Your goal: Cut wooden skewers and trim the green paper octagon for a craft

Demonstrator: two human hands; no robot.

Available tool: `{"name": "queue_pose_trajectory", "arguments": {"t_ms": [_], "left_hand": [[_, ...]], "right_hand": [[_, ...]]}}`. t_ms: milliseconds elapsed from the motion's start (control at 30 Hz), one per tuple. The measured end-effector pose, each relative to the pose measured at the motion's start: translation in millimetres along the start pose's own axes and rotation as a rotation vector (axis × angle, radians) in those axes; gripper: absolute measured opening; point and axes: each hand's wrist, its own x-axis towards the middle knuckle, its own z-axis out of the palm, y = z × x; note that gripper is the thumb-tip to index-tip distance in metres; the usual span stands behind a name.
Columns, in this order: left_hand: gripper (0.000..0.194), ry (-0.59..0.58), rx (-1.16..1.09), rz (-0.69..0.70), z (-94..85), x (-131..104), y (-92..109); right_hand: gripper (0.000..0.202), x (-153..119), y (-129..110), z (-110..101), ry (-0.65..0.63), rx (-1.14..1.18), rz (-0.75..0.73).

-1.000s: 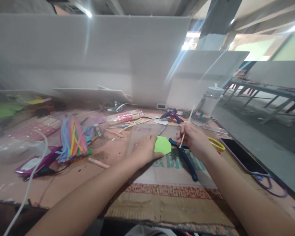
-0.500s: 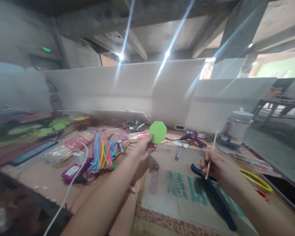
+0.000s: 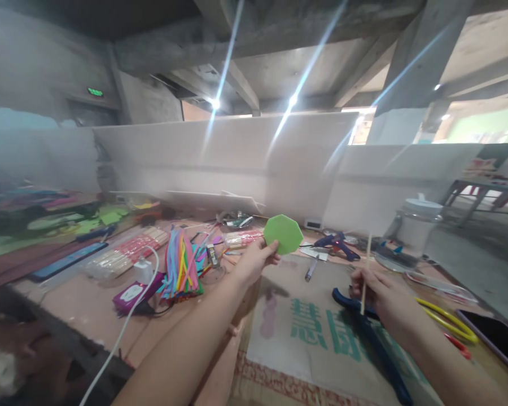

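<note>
Pinched between the thumb and fingers of my left hand (image 3: 260,260) is a green octagonal piece (image 3: 283,234), its flat face toward me. My right hand (image 3: 370,290) grips a thin wooden stick (image 3: 366,276) that stands nearly upright. Below my right hand lie dark blue pliers (image 3: 381,355) on a cardboard sheet (image 3: 275,355) with green characters. A pen (image 3: 311,269) rests on the cardboard between my hands. The green piece and the stick are well apart.
A blue glue gun (image 3: 336,246) and a lidded clear jar (image 3: 415,237) stand behind my right hand. Yellow-handled scissors (image 3: 449,321) and a phone (image 3: 493,341) lie at right. Colourful strips (image 3: 181,262), packed sticks (image 3: 129,251) and a white cable (image 3: 127,332) are at left.
The green piece has turned to face me more fully and sits slightly further right. The stick is more upright in my right hand. The whole view has shifted slightly.
</note>
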Motion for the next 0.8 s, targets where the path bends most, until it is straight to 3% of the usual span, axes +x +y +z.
{"name": "queue_pose_trajectory", "arguments": {"t_ms": [133, 267, 367, 567, 633, 800], "left_hand": [[0.044, -0.127, 0.201, -0.099, 0.1, -5.5, -7.9], [0.072, -0.225, 0.467, -0.28, 9.2, -12.5, -30.0], [0.062, -0.234, 0.64, -0.324, 18.1, -17.7, -42.5], [0.029, -0.147, 0.956, -0.067, 17.6, -25.6, -22.8], [0.017, -0.184, 0.99, 0.001, 19.6, -28.5, -13.2], [0.021, -0.371, 0.873, 0.106, 41.1, -44.3, -6.6]], "right_hand": [[0.05, -6.3, -11.0, 4.0, 0.006, -0.048, -0.069], [0.05, -9.3, -13.3, 9.3, -0.057, 0.014, -0.029], [0.049, -10.3, -9.0, 10.5, -0.074, 0.034, 0.015], [0.046, -14.7, -12.4, 13.0, -0.114, 0.085, 0.06], [0.045, -16.4, -12.8, 15.0, -0.13, 0.096, 0.076], [0.045, -21.1, -6.0, 21.7, -0.156, 0.147, 0.105]]}}
